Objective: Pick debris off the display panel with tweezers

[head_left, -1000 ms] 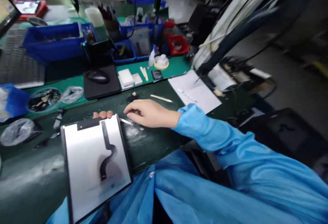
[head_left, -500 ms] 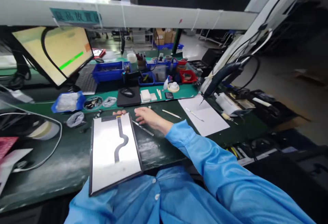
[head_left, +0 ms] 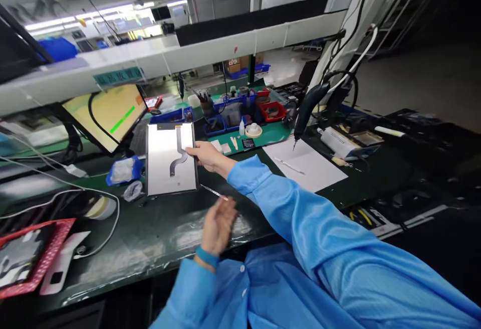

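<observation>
My right hand point(head_left: 208, 156) grips the right edge of a flat display panel point(head_left: 171, 160), silver-backed with a dark flex cable, and holds it upright above the dark green bench point(head_left: 158, 228). My left hand point(head_left: 218, 224) hovers over the near part of the bench with fingers loosely spread and nothing in them. A thin pair of metal tweezers point(head_left: 213, 191) lies on the bench between the two hands.
A tilted monitor point(head_left: 108, 116) stands at the left. Blue bins point(head_left: 225, 113) and a red tray point(head_left: 272, 112) sit at the back. A white sheet point(head_left: 306, 163) and hanging electric screwdriver point(head_left: 306, 111) are to the right. A red tray point(head_left: 32, 256) and cables lie at left.
The panel went from leaning at the bench edge, held by my left hand, to being lifted upright by my right hand. My left hand let go and came free. The camera tilted up.
</observation>
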`<state>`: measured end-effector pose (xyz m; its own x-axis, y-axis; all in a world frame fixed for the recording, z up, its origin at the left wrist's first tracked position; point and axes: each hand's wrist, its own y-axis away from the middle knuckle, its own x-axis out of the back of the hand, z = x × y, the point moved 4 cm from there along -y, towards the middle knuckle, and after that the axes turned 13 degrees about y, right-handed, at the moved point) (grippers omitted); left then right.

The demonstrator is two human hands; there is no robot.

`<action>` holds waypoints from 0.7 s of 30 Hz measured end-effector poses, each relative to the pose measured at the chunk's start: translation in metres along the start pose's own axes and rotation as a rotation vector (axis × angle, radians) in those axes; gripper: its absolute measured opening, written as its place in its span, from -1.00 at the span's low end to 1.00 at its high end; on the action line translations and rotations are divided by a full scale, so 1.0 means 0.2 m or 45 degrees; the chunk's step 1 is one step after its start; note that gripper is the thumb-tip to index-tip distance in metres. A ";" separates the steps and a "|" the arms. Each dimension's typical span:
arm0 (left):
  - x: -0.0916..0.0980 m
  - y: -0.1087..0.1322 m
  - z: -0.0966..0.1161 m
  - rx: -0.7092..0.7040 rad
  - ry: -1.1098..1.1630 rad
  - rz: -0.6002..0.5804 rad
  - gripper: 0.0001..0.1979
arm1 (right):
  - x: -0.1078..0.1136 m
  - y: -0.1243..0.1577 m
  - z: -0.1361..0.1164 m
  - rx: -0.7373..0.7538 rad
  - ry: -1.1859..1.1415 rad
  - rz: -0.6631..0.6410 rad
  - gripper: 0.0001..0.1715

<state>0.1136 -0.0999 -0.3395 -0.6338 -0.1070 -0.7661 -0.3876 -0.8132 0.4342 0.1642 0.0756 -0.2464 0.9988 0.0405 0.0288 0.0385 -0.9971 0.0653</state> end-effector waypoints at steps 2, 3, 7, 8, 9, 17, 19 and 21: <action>-0.12 0.00 -0.04 0.106 0.080 -0.139 -0.48 | -0.01 -0.08 -0.05 0.091 0.094 0.119 -0.88; -0.20 0.00 -0.04 0.100 0.135 -0.206 -0.42 | -0.02 -0.12 -0.07 0.135 0.147 0.174 -0.87; -0.40 0.00 -0.05 0.047 0.299 -0.100 -0.44 | -0.06 -0.17 -0.07 0.271 0.398 0.322 -0.83; -0.43 0.02 -0.08 0.071 0.314 -0.040 -0.48 | -0.05 -0.18 -0.07 0.293 0.464 0.342 -0.81; -0.44 0.04 -0.12 0.135 0.316 0.001 -0.49 | -0.04 -0.18 -0.07 0.311 0.526 0.359 -0.80; -0.30 0.31 -0.50 0.544 -0.004 -0.183 -0.16 | 0.10 -0.16 -0.07 0.331 0.826 0.454 -0.81; -0.21 0.28 -0.39 0.372 -0.367 -0.266 -0.33 | 0.15 -0.13 -0.05 0.329 0.882 0.462 -0.81; -0.16 0.21 -0.18 -0.049 -0.786 -0.215 -0.42 | 0.18 -0.11 -0.03 0.337 0.934 0.466 -0.82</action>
<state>0.1418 -0.1519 -0.3129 -0.8392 0.3644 -0.4037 -0.4990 -0.8111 0.3053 0.1987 0.0985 -0.2399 0.6805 -0.3460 0.6459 -0.1846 -0.9340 -0.3058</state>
